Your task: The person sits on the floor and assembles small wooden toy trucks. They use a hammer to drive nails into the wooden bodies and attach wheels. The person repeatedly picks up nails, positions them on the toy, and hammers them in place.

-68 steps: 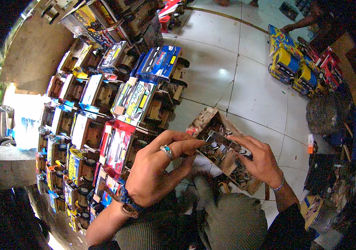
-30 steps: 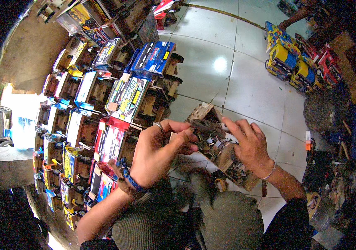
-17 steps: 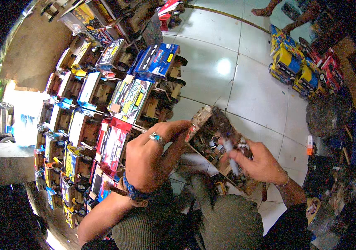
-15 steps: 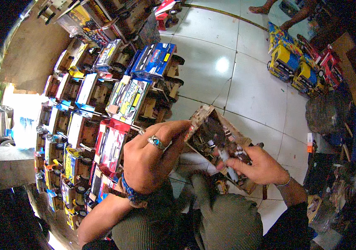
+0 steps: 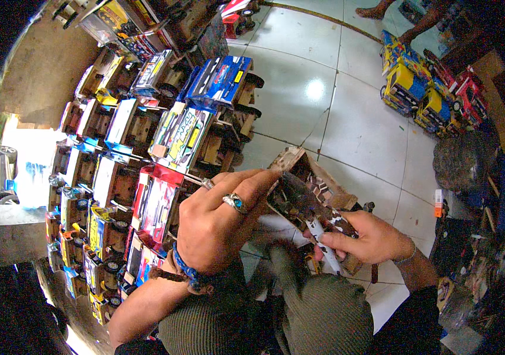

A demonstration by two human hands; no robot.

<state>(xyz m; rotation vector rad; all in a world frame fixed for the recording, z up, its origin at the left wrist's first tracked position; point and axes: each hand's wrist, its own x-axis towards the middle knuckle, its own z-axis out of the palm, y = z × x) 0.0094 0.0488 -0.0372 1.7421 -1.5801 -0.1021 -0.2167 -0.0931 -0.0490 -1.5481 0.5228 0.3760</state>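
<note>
In front of my lap is a shallow, worn wooden box [image 5: 288, 158] with small, jumbled pieces inside. My right hand [image 5: 376, 238] is wrapped around a two-handled tool, which looks like snips or pliers [image 5: 316, 228], with chipped white paint on its handles. The tool's dark head lies across the box and points toward my left fingers. My left hand [image 5: 220, 207], wearing rings and a blue wristband, has its fingers bent together at the box's left side. Its fingertips are partly hidden near the tool's head, so what they pinch does not show.
Rows of colourful toy trucks [image 5: 175, 136] stand close on my left, beside my forearm. More yellow and blue toy trucks [image 5: 403, 89] sit at the far right, near another person's foot [image 5: 371, 13] and hand. A dark bundle [image 5: 465, 160] and clutter line the right edge of the white tiled floor [image 5: 353, 118].
The tool in my right hand was blurred and now shows sharply, its head near my left fingers. My left hand has shifted slightly to the right.
</note>
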